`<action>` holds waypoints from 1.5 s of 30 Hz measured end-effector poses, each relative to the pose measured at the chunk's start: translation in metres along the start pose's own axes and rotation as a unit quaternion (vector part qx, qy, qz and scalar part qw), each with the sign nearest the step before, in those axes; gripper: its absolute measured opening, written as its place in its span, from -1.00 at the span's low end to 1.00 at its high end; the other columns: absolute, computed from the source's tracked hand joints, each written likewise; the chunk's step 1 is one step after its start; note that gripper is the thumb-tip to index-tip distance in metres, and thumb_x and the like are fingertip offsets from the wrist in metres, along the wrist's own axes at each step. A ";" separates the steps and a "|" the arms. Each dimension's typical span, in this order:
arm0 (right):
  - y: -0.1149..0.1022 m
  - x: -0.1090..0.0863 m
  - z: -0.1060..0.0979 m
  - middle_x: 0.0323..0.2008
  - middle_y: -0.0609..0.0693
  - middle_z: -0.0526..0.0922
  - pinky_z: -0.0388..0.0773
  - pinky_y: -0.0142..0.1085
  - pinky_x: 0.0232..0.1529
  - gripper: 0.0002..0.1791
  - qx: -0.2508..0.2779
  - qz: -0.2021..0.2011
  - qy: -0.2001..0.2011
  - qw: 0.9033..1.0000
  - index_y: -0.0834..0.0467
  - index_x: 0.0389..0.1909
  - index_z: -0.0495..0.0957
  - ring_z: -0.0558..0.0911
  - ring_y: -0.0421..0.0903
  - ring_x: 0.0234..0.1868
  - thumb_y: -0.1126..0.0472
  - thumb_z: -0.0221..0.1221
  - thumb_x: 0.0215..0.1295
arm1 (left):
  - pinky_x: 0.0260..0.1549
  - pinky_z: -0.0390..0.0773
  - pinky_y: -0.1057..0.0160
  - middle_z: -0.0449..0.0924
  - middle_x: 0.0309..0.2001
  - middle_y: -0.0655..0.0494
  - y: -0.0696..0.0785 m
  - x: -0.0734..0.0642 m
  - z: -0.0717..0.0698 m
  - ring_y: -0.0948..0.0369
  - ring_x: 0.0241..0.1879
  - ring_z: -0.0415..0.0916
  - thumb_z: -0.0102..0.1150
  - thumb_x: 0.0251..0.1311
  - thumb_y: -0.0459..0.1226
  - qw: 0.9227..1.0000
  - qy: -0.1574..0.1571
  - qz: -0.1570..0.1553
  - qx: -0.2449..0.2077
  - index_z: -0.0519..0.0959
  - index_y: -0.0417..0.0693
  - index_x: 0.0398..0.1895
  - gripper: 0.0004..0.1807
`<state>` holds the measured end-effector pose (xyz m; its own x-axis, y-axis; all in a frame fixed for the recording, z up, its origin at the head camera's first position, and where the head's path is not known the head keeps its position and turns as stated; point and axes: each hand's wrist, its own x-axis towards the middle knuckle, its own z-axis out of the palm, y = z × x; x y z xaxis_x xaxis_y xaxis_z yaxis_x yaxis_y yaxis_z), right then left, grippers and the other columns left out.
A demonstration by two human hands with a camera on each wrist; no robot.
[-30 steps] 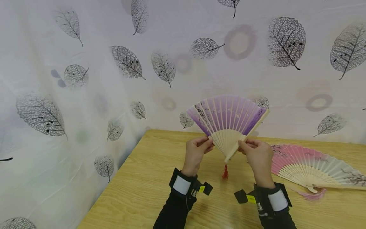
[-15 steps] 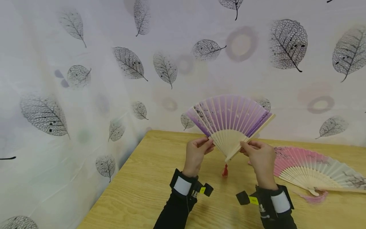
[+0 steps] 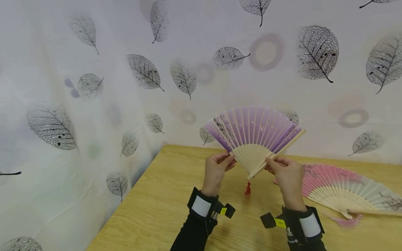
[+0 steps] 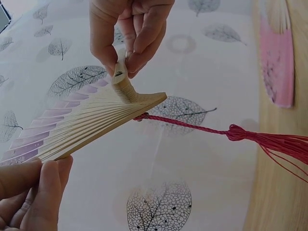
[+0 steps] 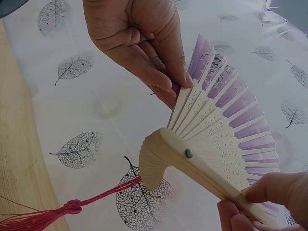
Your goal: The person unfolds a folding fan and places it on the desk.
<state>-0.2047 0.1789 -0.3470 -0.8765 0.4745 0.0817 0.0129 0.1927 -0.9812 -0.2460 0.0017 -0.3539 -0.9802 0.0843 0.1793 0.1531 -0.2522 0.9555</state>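
Between the two hands a purple folding fan with pale ribs is held up, spread in a wide arc with its pivot end down. My left hand pinches the left outer rib between thumb and fingers. On the other side, my right hand pinches the thicker right guard stick. A red tassel hangs from the pivot. The right wrist view shows the pivot's metal rivet and the cut-out pattern on the ribs. In the left wrist view the folded purple leaf is seen nearly edge-on.
A pink and white folding fan lies spread on the wooden table at the right, its pink tassel beside the pivot. Behind the table hangs a pale curtain printed with leaves.
My right hand has moved slightly right and down with the right guard stick, so the purple fan is spread wider. My left hand keeps its pinch on the left rib.
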 end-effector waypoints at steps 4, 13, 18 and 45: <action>0.003 -0.001 -0.001 -0.74 -0.52 0.51 0.44 -0.51 -0.75 -0.56 -0.009 0.007 -0.001 1.000 0.30 -0.15 0.55 0.58 -0.49 -0.60 -0.01 0.23 0.15 | -0.25 0.65 0.32 0.65 -0.21 -0.25 -0.002 -0.001 0.002 0.27 -0.36 0.65 0.17 0.13 -0.39 1.000 -0.004 -0.006 0.006 0.56 -0.43 -0.13 -0.73; 0.005 -0.001 0.003 -0.70 -0.47 0.55 0.47 -0.53 -0.67 -0.51 -0.022 -0.010 0.010 1.000 0.33 -0.12 0.56 0.56 -0.50 -0.62 -0.02 0.23 0.14 | -0.23 0.64 0.32 0.65 -0.19 -0.19 -0.004 -0.003 0.003 0.19 -0.30 0.66 0.16 0.15 -0.35 0.999 -0.015 -0.002 0.033 0.60 -0.32 -0.13 -0.74; 0.007 0.001 0.008 -0.76 -0.56 0.47 0.38 -0.51 -0.77 -0.57 -0.003 -0.009 0.019 1.000 0.33 -0.16 0.55 0.56 -0.50 -0.63 0.03 0.23 0.15 | -0.22 0.64 0.33 0.65 -0.19 -0.18 -0.003 -0.003 0.001 0.22 -0.30 0.65 0.15 0.15 -0.36 0.999 -0.009 0.002 0.033 0.60 -0.31 -0.12 -0.75; 0.007 0.006 0.008 -0.76 -0.47 0.53 0.32 -0.51 -0.87 -0.57 0.063 0.022 0.018 0.998 0.32 -0.15 0.49 0.59 -0.46 -0.62 0.05 0.24 0.14 | -0.28 0.65 0.39 0.65 -0.25 -0.21 -0.003 0.002 0.000 0.36 -0.44 0.61 0.15 0.14 -0.42 1.000 0.022 0.009 -0.009 0.56 -0.42 -0.11 -0.74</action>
<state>-0.2131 0.1764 -0.3551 -0.8581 0.5117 0.0424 -0.0123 0.0621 -0.9980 -0.2481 0.0029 -0.3562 -0.9819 0.0373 0.1859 0.1692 -0.2706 0.9477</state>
